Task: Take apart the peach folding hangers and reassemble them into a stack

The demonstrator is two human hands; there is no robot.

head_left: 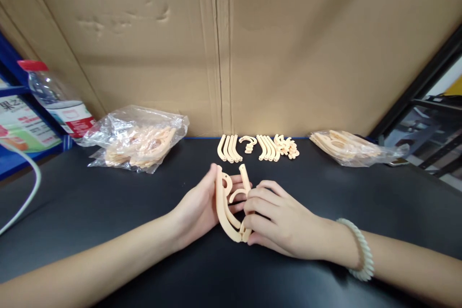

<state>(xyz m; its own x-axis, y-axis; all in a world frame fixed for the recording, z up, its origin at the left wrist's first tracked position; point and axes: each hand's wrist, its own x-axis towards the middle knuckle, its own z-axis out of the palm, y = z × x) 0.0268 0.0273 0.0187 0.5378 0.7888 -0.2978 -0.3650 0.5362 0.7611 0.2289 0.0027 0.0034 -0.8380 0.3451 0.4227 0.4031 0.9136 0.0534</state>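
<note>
A bundle of curved peach plastic pieces (231,207) is held upright just above the black worktop (108,202), clasped between both hands. The left hand (200,207) cups it from behind; the right hand (274,219) is curled closed around its front. Fitting the pieces together seems in hand; careful alignment is needed next.

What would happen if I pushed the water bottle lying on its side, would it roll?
The water bottle probably would roll, since it looks round and lies tilted on its side. It seems clear and mostly empty, so likely light. The plastic bag beside it might stop it.
</note>
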